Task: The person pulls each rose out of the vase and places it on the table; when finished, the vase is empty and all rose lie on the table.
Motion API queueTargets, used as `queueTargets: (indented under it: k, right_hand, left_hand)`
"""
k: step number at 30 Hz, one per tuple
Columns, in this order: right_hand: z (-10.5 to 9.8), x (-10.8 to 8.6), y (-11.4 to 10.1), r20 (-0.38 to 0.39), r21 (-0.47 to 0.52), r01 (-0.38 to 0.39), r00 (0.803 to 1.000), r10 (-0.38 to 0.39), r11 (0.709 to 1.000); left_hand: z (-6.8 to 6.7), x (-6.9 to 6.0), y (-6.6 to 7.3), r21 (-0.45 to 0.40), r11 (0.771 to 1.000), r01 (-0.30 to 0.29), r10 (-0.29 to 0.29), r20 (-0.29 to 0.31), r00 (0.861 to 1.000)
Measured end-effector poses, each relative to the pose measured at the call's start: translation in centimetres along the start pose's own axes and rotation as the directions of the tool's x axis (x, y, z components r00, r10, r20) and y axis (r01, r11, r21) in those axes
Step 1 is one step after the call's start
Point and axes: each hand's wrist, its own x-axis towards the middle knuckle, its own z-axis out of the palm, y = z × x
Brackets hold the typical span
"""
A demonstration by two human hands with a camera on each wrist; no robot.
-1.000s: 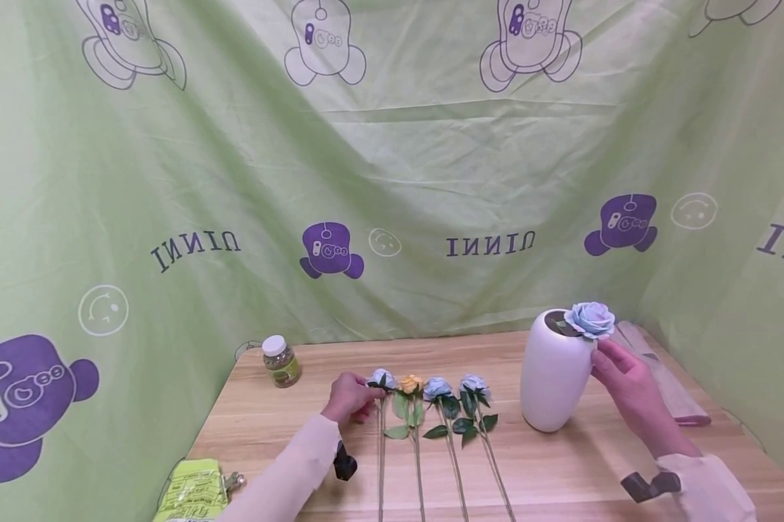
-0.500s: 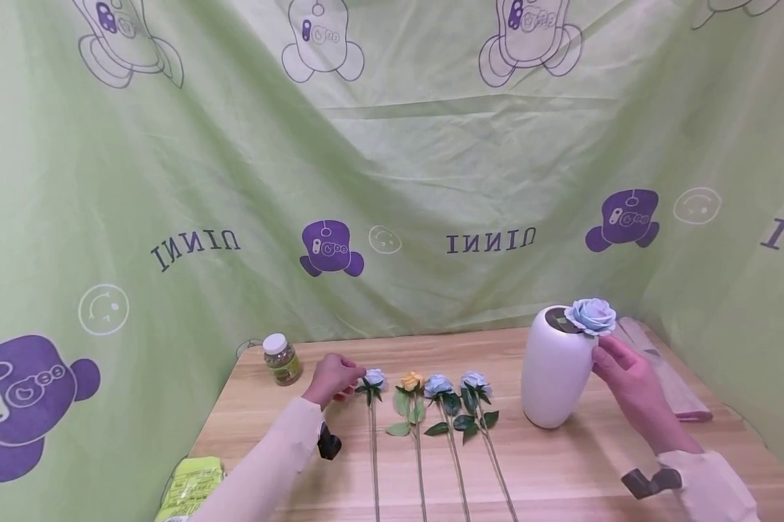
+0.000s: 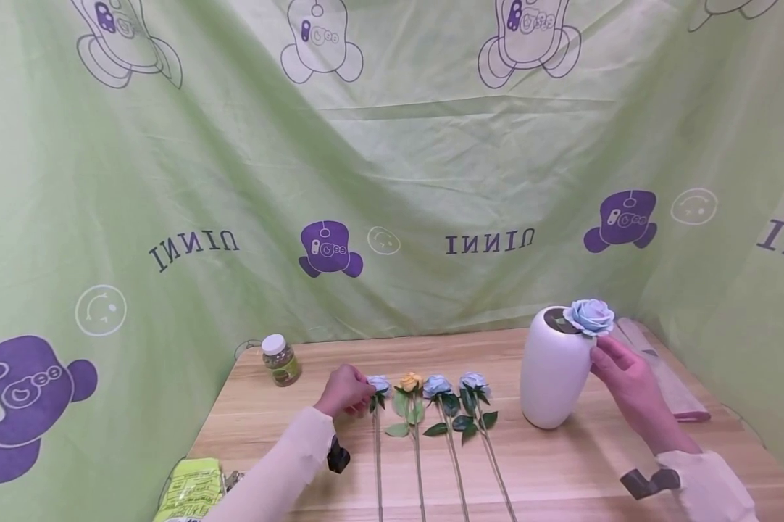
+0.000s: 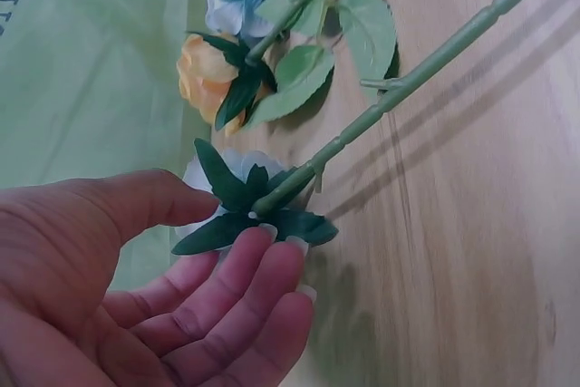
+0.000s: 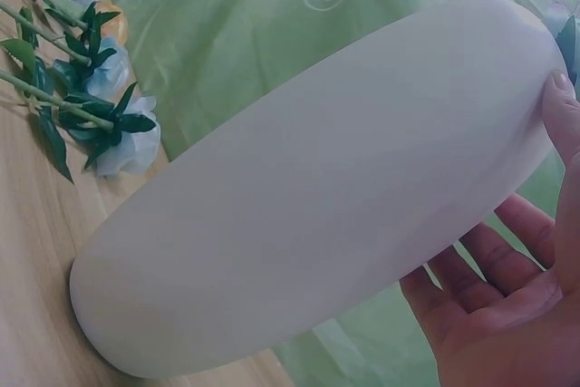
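My left hand (image 3: 345, 391) pinches the head of a pale blue artificial rose (image 3: 380, 385), leftmost in a row of long-stemmed roses. In the left wrist view its thumb and fingertips meet the dark green sepals (image 4: 237, 189), and the stem (image 4: 399, 92) stands off the table above its shadow. Beside it lie a yellow rose (image 3: 411, 382) and two more blue roses, one (image 3: 438, 386) in the middle and one (image 3: 474, 384) at the right. My right hand (image 3: 630, 388) holds the upper side of a white vase (image 3: 553, 380). Another blue rose (image 3: 589, 317) leans over the vase's rim.
A white-lidded jar (image 3: 281, 360) stands at the back left of the wooden table (image 3: 470, 348). A yellow-green packet (image 3: 193, 487) lies front left. Behind the vase is a folded cloth (image 3: 669, 388). A green printed curtain (image 3: 398, 181) surrounds the table.
My left hand shifted the leftmost blue rose to the left, then partway back to the right. My right hand, the vase and the other roses have hardly moved.
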Motion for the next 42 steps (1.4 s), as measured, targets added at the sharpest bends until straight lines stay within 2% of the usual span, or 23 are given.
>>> queueTargets:
  k: [6,9,11,13,14,16,18,20,24,27,33,36,42]
  right_hand:
    - [0.1,-0.1,-0.1,0.0,0.017,0.009,1.0,-0.009,1.0]
    - [0.1,-0.1,-0.2,0.0,0.032,0.006,1.0,-0.006,0.999]
    - [0.1,-0.1,-0.2,-0.001,0.025,0.001,1.0,-0.001,1.0]
    - [0.0,-0.1,-0.3,-0.002,0.015,-0.005,1.0,0.005,1.0]
    - [-0.1,-0.1,-0.3,-0.004,0.004,-0.006,1.0,0.006,1.0]
    - [-0.1,-0.1,-0.4,-0.006,-0.007,-0.005,1.0,0.005,1.0]
    - [-0.2,-0.1,-0.4,-0.005,-0.001,0.001,1.0,-0.001,1.0]
    - [-0.2,-0.1,-0.3,-0.003,0.025,0.006,1.0,-0.006,1.0]
    - [-0.1,-0.1,0.0,-0.008,0.073,-0.004,1.0,0.005,0.997]
    - [-0.1,-0.1,0.0,-0.02,0.067,-0.014,1.0,0.015,0.998]
    - [0.1,0.0,-0.1,-0.023,0.062,-0.007,1.0,0.008,0.998]
    - [0.2,0.0,0.0,-0.023,0.071,-0.002,1.0,0.003,0.997]
    - [0.2,0.1,0.0,-0.027,0.063,-0.004,1.0,0.006,0.998]
  left_hand:
    - [0.6,0.1,0.2,-0.04,0.999,-0.008,0.009,0.023,1.0]
    - [0.8,0.1,0.4,-0.016,0.999,-0.029,0.029,0.022,0.999]
    - [0.8,-0.1,0.7,0.044,0.997,-0.068,0.069,-0.017,0.997]
    - [0.9,-0.2,1.3,0.13,0.984,-0.121,0.132,-0.085,0.988]
    - [0.9,-0.3,1.9,0.168,0.976,-0.142,0.163,-0.116,0.98]
    - [1.0,-0.6,3.3,0.241,0.949,-0.205,0.25,-0.173,0.953]
    - [1.2,-0.8,5.2,0.272,0.927,-0.259,0.317,-0.196,0.928]
    - [1.5,-1.2,7.4,0.26,0.913,-0.313,0.366,-0.189,0.911]
    - [2.2,-1.8,11.6,0.201,0.899,-0.39,0.422,-0.153,0.893]
    - [2.7,-2.1,14.6,0.159,0.883,-0.441,0.46,-0.119,0.88]
    - [3.6,-2.7,19.6,0.154,0.831,-0.535,0.552,-0.101,0.828]
    - [4.0,-3.1,21.7,0.114,0.795,-0.596,0.605,-0.086,0.791]
    - [5.3,-3.4,24.6,0.009,0.685,-0.728,0.728,0.003,0.685]
